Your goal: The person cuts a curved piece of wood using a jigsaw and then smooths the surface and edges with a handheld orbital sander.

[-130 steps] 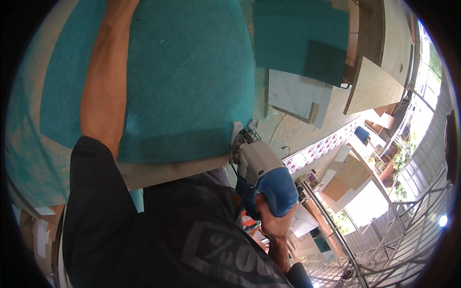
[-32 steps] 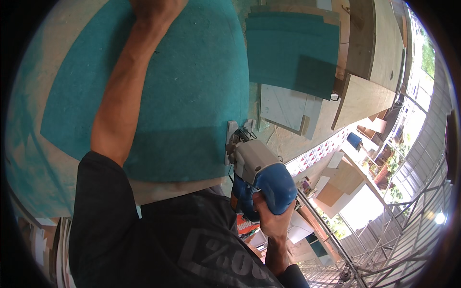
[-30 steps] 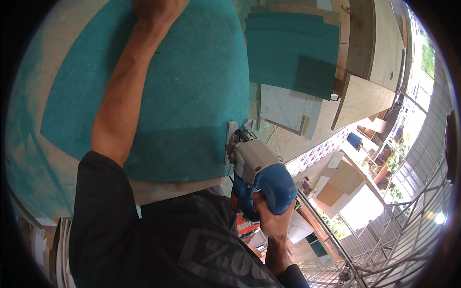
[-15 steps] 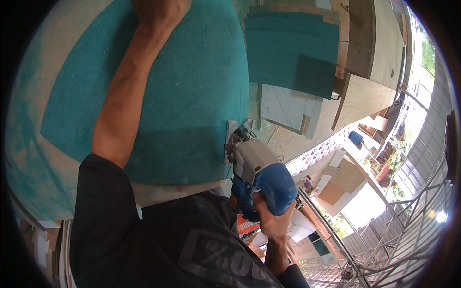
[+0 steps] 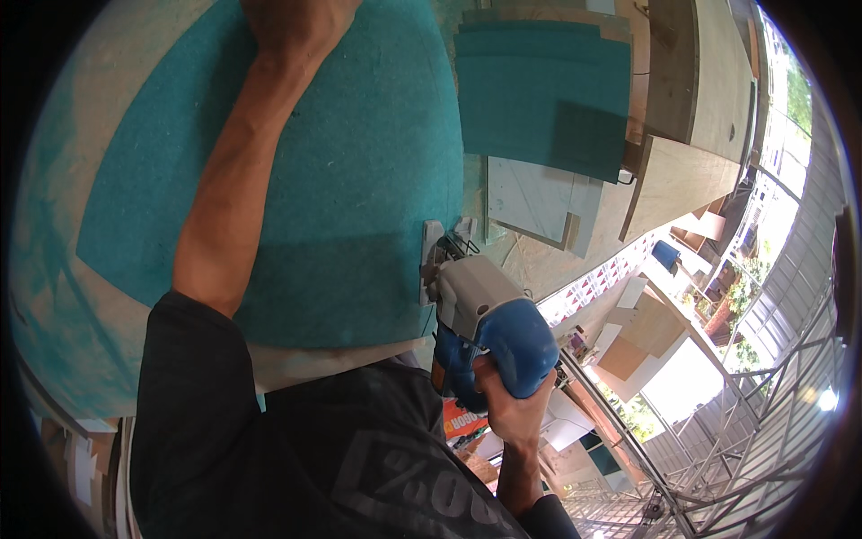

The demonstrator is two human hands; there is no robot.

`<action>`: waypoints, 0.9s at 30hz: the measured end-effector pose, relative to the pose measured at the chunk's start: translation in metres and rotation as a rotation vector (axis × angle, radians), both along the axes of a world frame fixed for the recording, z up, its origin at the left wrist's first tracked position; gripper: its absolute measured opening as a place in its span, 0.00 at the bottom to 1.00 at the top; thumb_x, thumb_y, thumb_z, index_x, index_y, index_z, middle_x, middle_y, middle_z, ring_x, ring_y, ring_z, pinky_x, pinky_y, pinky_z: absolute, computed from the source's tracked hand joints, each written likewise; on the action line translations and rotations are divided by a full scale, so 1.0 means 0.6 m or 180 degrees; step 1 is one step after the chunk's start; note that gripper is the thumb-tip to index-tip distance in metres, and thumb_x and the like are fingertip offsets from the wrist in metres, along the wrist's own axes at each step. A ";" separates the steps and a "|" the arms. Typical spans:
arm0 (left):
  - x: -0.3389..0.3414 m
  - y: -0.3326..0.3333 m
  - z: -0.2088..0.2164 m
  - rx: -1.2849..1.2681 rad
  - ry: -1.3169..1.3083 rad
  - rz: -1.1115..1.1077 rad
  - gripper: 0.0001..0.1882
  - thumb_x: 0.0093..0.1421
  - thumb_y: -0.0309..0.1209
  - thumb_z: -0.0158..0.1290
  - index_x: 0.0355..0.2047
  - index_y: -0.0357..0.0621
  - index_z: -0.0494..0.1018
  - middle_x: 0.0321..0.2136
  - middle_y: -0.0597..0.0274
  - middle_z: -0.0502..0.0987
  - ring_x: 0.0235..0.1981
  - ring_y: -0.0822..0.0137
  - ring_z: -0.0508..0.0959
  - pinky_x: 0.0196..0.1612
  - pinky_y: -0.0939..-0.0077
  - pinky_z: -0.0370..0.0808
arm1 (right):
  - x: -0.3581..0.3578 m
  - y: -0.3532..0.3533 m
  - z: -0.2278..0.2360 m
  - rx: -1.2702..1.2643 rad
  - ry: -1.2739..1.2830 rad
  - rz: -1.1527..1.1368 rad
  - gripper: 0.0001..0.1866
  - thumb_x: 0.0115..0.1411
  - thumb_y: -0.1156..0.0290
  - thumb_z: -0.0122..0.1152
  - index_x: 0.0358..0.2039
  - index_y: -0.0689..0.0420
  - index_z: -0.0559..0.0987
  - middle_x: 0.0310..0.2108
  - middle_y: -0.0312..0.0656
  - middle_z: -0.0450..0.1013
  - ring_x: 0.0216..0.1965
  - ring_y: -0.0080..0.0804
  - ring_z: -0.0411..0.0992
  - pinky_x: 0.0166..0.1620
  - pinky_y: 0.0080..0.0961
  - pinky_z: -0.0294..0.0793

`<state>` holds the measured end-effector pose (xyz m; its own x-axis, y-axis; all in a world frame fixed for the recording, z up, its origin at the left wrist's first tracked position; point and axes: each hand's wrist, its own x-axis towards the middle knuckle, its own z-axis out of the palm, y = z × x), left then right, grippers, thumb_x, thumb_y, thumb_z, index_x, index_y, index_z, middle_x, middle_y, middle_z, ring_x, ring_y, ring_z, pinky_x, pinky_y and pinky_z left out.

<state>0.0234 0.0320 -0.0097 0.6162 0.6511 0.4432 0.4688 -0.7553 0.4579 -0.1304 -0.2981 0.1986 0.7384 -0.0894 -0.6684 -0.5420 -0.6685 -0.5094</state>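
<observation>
A large teal board (image 5: 350,180) with a curved right edge lies flat before me. My right hand (image 5: 516,404) is wrapped around the handle of a blue and grey jigsaw (image 5: 494,305). The jigsaw's metal base plate (image 5: 431,260) rests on the board at its right edge, near the lower right corner. My left arm reaches across the board, and my left hand (image 5: 301,22) is over its far part. The top of the picture cuts off that hand, so its fingers are hidden.
The board lies on a paint-stained work table (image 5: 54,296). To the right are smaller stacked teal sheets (image 5: 548,99), a white panel (image 5: 530,198) and a slanted plywood piece (image 5: 678,184). Beyond stand more wood panels (image 5: 642,332) and a metal frame structure (image 5: 763,431).
The view has shifted very slightly. My right hand still grips the jigsaw at almost the same place on the board's edge, and my left arm stays stretched over the board.
</observation>
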 end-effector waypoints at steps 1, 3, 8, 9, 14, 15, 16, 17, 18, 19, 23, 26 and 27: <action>0.001 0.001 -0.001 0.0023 0.0000 -0.0003 0.23 0.57 0.40 0.67 0.44 0.33 0.77 0.41 0.47 0.72 0.46 0.49 0.72 0.52 0.52 0.68 | 0.000 0.001 0.001 -0.0001 0.0001 -0.0011 0.06 0.59 0.73 0.68 0.33 0.63 0.83 0.27 0.35 0.80 0.29 0.19 0.75 0.36 0.21 0.74; 0.002 0.002 -0.003 0.0072 0.0003 -0.0006 0.23 0.57 0.39 0.67 0.44 0.33 0.77 0.41 0.47 0.72 0.46 0.49 0.71 0.52 0.52 0.68 | 0.002 0.002 0.001 0.0000 0.0009 -0.0006 0.07 0.59 0.73 0.68 0.34 0.63 0.83 0.27 0.35 0.80 0.30 0.19 0.76 0.36 0.21 0.74; 0.005 -0.002 0.000 -0.0010 -0.0010 -0.0024 0.22 0.57 0.39 0.67 0.43 0.33 0.77 0.41 0.47 0.72 0.46 0.49 0.71 0.52 0.52 0.68 | 0.008 0.005 0.003 -0.0012 0.0026 0.0038 0.07 0.59 0.73 0.68 0.34 0.63 0.83 0.27 0.35 0.80 0.30 0.19 0.76 0.36 0.21 0.74; 0.005 -0.003 0.002 -0.0025 -0.0022 -0.0029 0.22 0.57 0.39 0.67 0.43 0.33 0.77 0.41 0.47 0.72 0.46 0.49 0.72 0.52 0.52 0.68 | 0.009 0.006 0.003 -0.0026 0.0015 0.0037 0.07 0.59 0.73 0.68 0.34 0.63 0.83 0.27 0.35 0.80 0.29 0.19 0.75 0.36 0.21 0.74; 0.005 -0.001 0.002 0.0013 -0.0001 -0.0014 0.22 0.56 0.38 0.67 0.43 0.33 0.77 0.41 0.48 0.72 0.46 0.50 0.72 0.52 0.53 0.68 | 0.013 0.009 0.004 -0.0075 0.0058 0.0060 0.06 0.59 0.73 0.68 0.33 0.63 0.83 0.26 0.34 0.79 0.28 0.18 0.75 0.34 0.21 0.74; 0.005 -0.001 0.002 0.0030 0.0022 -0.0011 0.22 0.56 0.38 0.67 0.43 0.34 0.77 0.41 0.48 0.72 0.46 0.49 0.72 0.52 0.53 0.68 | 0.014 0.011 0.004 -0.0070 0.0044 0.0058 0.06 0.59 0.73 0.68 0.33 0.63 0.83 0.25 0.34 0.79 0.28 0.18 0.75 0.34 0.20 0.73; 0.005 0.000 0.002 0.0029 0.0021 -0.0020 0.22 0.56 0.38 0.67 0.43 0.34 0.77 0.41 0.48 0.72 0.46 0.49 0.72 0.52 0.53 0.68 | 0.015 0.013 0.004 -0.0064 0.0031 0.0055 0.06 0.59 0.73 0.68 0.32 0.63 0.83 0.25 0.33 0.79 0.28 0.18 0.75 0.34 0.20 0.73; 0.005 0.000 0.002 0.0028 0.0020 -0.0030 0.22 0.56 0.38 0.67 0.43 0.34 0.77 0.41 0.47 0.72 0.46 0.49 0.72 0.52 0.53 0.68 | 0.016 0.015 0.004 -0.0057 0.0018 0.0052 0.06 0.59 0.73 0.68 0.32 0.63 0.83 0.25 0.33 0.79 0.27 0.18 0.74 0.33 0.20 0.73; 0.006 -0.001 0.002 0.0022 0.0015 -0.0040 0.22 0.56 0.38 0.67 0.43 0.34 0.77 0.41 0.47 0.72 0.46 0.49 0.72 0.52 0.53 0.68 | 0.017 0.015 0.004 -0.0054 0.0017 0.0061 0.06 0.59 0.72 0.68 0.32 0.63 0.83 0.25 0.33 0.79 0.27 0.17 0.74 0.33 0.20 0.73; 0.006 -0.003 0.003 0.0025 -0.0010 -0.0054 0.22 0.56 0.38 0.67 0.43 0.34 0.77 0.41 0.47 0.72 0.46 0.50 0.72 0.52 0.53 0.68 | 0.018 0.014 0.003 -0.0050 0.0016 0.0070 0.06 0.59 0.72 0.68 0.32 0.63 0.83 0.24 0.33 0.79 0.27 0.17 0.74 0.33 0.20 0.73; 0.006 -0.004 0.003 0.0052 -0.0006 -0.0068 0.22 0.56 0.38 0.67 0.44 0.33 0.77 0.40 0.48 0.72 0.46 0.50 0.72 0.52 0.53 0.68 | 0.019 0.014 0.001 -0.0048 -0.0043 0.0063 0.09 0.56 0.74 0.70 0.34 0.64 0.81 0.24 0.36 0.76 0.23 0.21 0.73 0.30 0.20 0.72; 0.006 -0.005 0.003 0.0035 0.0067 -0.0058 0.23 0.57 0.38 0.67 0.45 0.34 0.77 0.41 0.48 0.72 0.46 0.50 0.72 0.52 0.53 0.68 | 0.021 0.013 0.000 -0.0045 0.0006 0.0001 0.09 0.56 0.74 0.70 0.34 0.64 0.81 0.24 0.35 0.76 0.24 0.21 0.73 0.30 0.20 0.72; 0.006 -0.006 0.004 0.0019 0.0087 -0.0055 0.23 0.57 0.38 0.67 0.45 0.34 0.77 0.41 0.48 0.72 0.46 0.51 0.72 0.53 0.53 0.68 | 0.022 0.014 0.000 -0.0050 0.0005 -0.0007 0.09 0.56 0.74 0.71 0.35 0.64 0.81 0.24 0.35 0.76 0.24 0.21 0.73 0.30 0.20 0.72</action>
<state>0.0272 0.0286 -0.0076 0.6392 0.6376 0.4299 0.4679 -0.7661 0.4406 -0.1173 -0.2899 0.1988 0.7371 -0.1014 -0.6681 -0.5442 -0.6753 -0.4979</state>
